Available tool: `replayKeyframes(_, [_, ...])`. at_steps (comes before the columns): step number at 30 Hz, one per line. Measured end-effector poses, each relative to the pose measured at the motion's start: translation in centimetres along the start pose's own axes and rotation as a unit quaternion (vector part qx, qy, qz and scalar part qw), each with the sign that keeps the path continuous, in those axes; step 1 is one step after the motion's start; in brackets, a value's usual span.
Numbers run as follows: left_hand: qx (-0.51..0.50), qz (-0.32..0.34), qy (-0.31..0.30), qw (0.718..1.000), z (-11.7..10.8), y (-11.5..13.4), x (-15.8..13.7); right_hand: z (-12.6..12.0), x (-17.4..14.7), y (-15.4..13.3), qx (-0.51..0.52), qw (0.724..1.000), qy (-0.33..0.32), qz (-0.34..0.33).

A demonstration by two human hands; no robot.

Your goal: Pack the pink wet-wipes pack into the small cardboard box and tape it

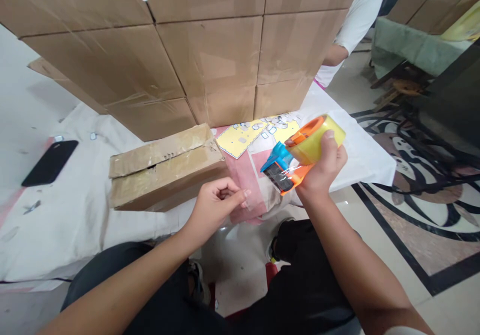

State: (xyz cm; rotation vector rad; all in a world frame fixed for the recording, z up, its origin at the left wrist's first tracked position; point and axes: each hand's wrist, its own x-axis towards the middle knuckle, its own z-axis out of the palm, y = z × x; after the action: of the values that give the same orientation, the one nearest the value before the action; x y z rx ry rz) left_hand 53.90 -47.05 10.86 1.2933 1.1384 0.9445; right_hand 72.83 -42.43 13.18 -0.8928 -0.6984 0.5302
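Note:
My right hand [326, 167] is wrapped round an orange and blue tape dispenser [287, 172] loaded with a yellowish roll of clear tape [313, 145]. The dispenser is held up over the table's near edge, its black end facing left. To its left, my left hand [219, 200] has thumb and forefinger pinched together, other fingers curled. Whatever may be in that pinch is too small or clear to make out. A long cardboard box [168, 167] with tape on its top flaps lies just beyond my left hand, apart from it.
Taped cardboard boxes [221, 65] are stacked along the table's far side. A black phone [50, 162] lies at left on the white table cover [82, 215]. Yellow printed sheets [240, 140] lie beside the long box. Behind the stack, a person's white sleeve [362, 17] shows.

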Motion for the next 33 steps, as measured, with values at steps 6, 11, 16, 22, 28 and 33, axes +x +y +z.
replayKeyframes(6, [-0.006,-0.024,0.006,1.0,-0.1,-0.3,0.3,0.3,-0.5,0.6,0.056,0.989,-0.029,0.134])
replayKeyframes(11, [0.039,-0.019,0.031,0.999,0.1,-1.1,0.5,0.5,-1.4,0.2,0.099,0.97,0.003,0.22])
replayKeyframes(16, [0.024,0.008,0.041,0.999,0.5,-2.9,1.0,0.7,-0.9,0.4,0.155,0.952,-0.006,0.264])
replayKeyframes(22, [0.079,0.023,0.027,0.996,1.2,-3.4,0.3,0.3,0.4,0.7,0.207,0.939,0.024,0.274])
replayKeyframes(28, [0.097,-0.045,-0.031,0.994,1.6,-3.3,1.0,-1.5,0.4,0.6,0.133,0.961,-0.024,0.24])
replayKeyframes(33, [0.102,-0.027,-0.043,0.993,1.7,-5.4,1.6,-2.4,-0.4,-0.1,0.1,0.968,-0.087,0.215])
